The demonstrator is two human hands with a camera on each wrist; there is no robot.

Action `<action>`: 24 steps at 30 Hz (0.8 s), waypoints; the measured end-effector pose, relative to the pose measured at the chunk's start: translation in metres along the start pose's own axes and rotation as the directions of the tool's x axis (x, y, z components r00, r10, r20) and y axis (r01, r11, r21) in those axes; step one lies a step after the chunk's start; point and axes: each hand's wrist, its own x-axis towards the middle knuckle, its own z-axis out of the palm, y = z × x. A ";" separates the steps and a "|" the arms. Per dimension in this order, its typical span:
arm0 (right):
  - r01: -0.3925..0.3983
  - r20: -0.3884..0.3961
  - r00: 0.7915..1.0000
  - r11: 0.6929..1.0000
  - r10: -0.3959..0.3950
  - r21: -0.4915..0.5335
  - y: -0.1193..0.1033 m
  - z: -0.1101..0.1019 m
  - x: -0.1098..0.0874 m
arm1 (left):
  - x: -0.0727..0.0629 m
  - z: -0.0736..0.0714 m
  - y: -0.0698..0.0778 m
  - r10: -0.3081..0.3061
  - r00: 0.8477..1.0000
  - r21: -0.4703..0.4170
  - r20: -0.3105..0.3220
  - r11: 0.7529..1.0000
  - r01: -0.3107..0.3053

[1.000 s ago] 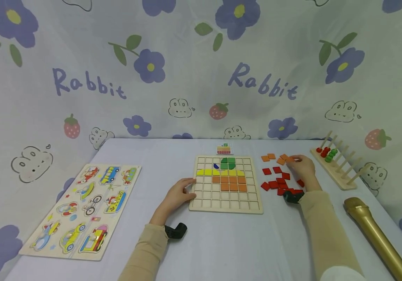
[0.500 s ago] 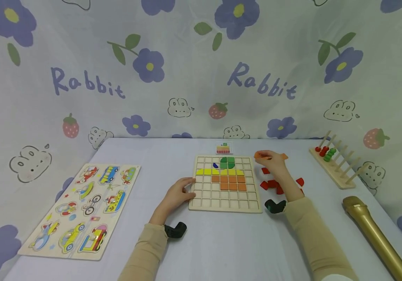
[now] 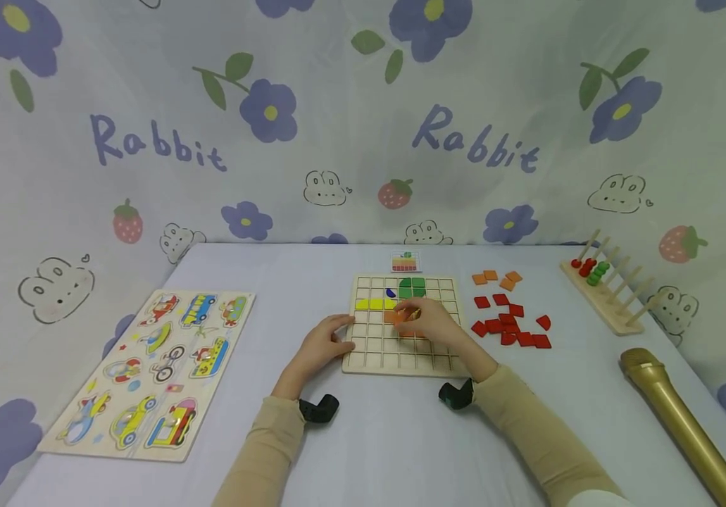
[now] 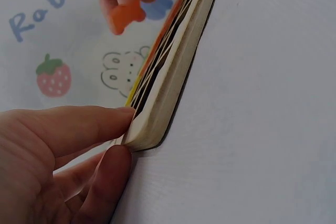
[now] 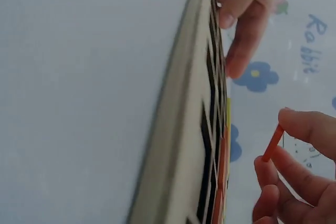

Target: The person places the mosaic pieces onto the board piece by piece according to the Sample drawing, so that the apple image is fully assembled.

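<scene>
My left hand (image 3: 320,346) rests at the left edge of a wooden grid board (image 3: 375,360), its index finger and thumb touching the edge a short way apart. Over the middle of the board, my right hand (image 3: 435,325) pinches a small orange tile (image 5: 274,142) between thumb and fingers; in the right wrist view the tile hangs tilted above the surface. Green pieces (image 3: 412,286), a small blue piece (image 3: 391,292) and a row of yellow pieces (image 3: 369,304) lie in the grid. Orange tiles set in the board are partly hidden under my right hand.
Right of the board lie loose orange tiles (image 3: 491,275) and red pieces (image 3: 508,326). A small picture card (image 3: 405,262) stands behind it. A peg stand (image 3: 610,303) with beads and a gold microphone (image 3: 679,415) are at the right, a vehicle puzzle board (image 3: 147,380) at the left.
My right hand has picked an orange tile from the loose ones and carried it leftward over the board. My left hand has stayed at the board's edge.
</scene>
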 end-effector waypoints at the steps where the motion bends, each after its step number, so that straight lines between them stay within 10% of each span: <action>1: 0.009 0.019 1.000 1.000 -0.009 -0.024 -0.002 0.004 0.001 | 0.000 -0.001 0.001 -0.001 1.000 0.000 0.000 1.000 0.001; 12: 0.039 0.023 0.999 0.955 -0.034 -0.293 -0.009 0.021 0.010 | 0.000 -0.001 0.000 0.003 1.000 0.007 -0.003 1.000 -0.002; 24: 0.021 0.023 1.000 0.945 -0.015 -0.326 -0.010 0.021 0.009 | 0.000 0.001 0.000 -0.001 1.000 0.002 -0.009 1.000 0.001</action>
